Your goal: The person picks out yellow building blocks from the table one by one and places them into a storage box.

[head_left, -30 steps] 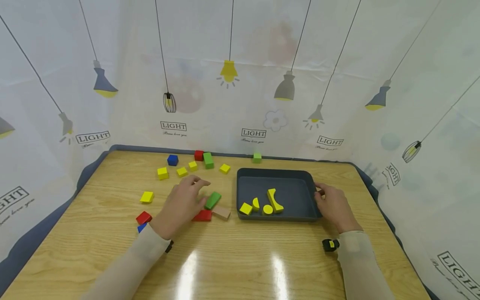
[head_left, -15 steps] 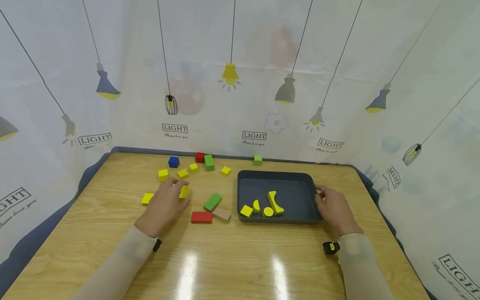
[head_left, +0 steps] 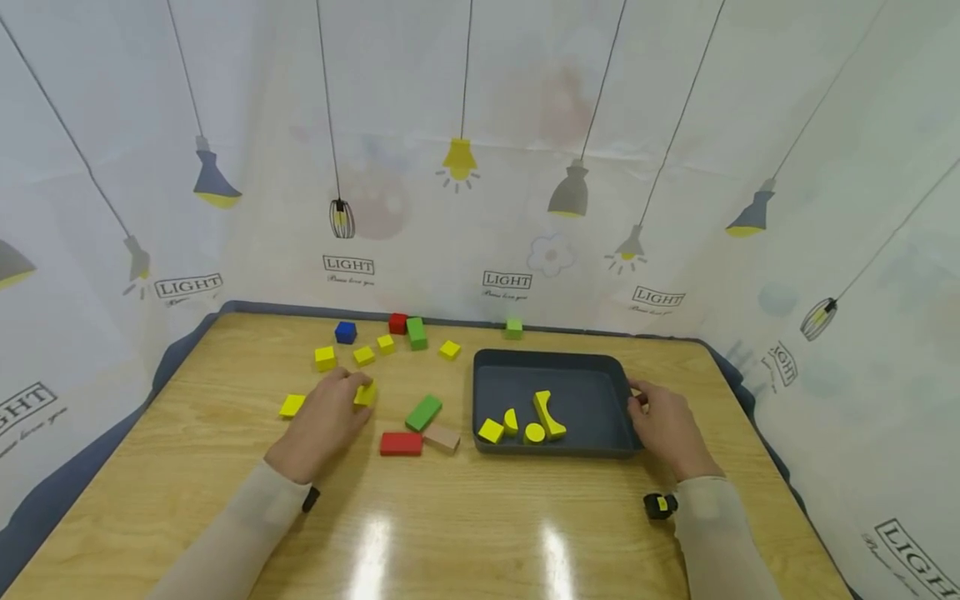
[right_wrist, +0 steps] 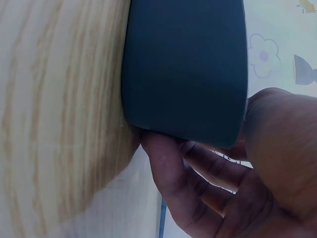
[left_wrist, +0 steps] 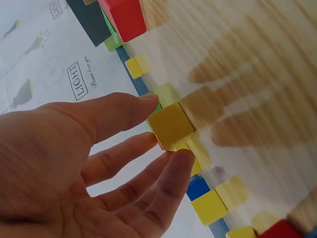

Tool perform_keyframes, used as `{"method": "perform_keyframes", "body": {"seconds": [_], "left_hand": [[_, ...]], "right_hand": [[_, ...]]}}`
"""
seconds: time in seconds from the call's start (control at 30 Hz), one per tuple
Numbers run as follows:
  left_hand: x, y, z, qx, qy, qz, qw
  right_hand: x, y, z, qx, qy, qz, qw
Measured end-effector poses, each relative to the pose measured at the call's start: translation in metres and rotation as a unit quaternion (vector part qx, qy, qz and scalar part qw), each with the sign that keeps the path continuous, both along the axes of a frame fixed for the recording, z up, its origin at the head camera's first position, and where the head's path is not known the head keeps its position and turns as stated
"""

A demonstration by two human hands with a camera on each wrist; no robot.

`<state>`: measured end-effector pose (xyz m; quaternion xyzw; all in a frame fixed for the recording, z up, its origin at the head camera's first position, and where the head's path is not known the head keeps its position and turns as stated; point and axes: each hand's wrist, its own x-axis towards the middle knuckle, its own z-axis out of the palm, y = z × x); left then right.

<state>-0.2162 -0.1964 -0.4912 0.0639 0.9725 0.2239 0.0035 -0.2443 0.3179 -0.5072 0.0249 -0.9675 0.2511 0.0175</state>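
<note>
My left hand (head_left: pixel 321 425) is at a yellow block (head_left: pixel 365 394) on the left of the table. In the left wrist view, thumb and fingertips close in on either side of this yellow block (left_wrist: pixel 171 126), pinching it. My right hand (head_left: pixel 670 427) grips the right end of a dark grey tray (head_left: pixel 555 360), fingers low against its outer wall in the right wrist view. Inside the tray lie a yellow arch block (head_left: pixel 548 415), a yellow round block (head_left: pixel 534 433), a yellow half-round block (head_left: pixel 511 422) and a yellow square block (head_left: pixel 491 431).
Between left hand and tray lie a green block (head_left: pixel 423 412), a red block (head_left: pixel 401 444) and a natural wood block (head_left: pixel 442 438). Several small blocks, including a blue cube (head_left: pixel 346 332), line the back. Another yellow block (head_left: pixel 292 406) sits left of the hand.
My left hand has moved left, away from the green and red blocks, and come to the yellow block. The right hand stays at the tray's end. The head view has tilted slightly.
</note>
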Motion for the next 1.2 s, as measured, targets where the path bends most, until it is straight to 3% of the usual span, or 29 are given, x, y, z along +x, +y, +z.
{"method": "perform_keyframes", "body": {"seconds": [0.4, 0.77, 1.2], "left_hand": [[-0.002, 0.005, 0.0, -0.017, 0.02, -0.002, 0.9996], [-0.006, 0.009, -0.003, -0.004, 0.006, -0.002, 1.0], [-0.002, 0.014, 0.0, -0.004, 0.009, -0.003, 0.9999]], "right_hand": [[0.003, -0.001, -0.001, -0.001, 0.002, -0.001, 1.0], [0.003, -0.001, 0.0, -0.003, 0.002, 0.002, 1.0], [0.003, -0.001, 0.0, -0.008, 0.0, 0.002, 1.0]]}}
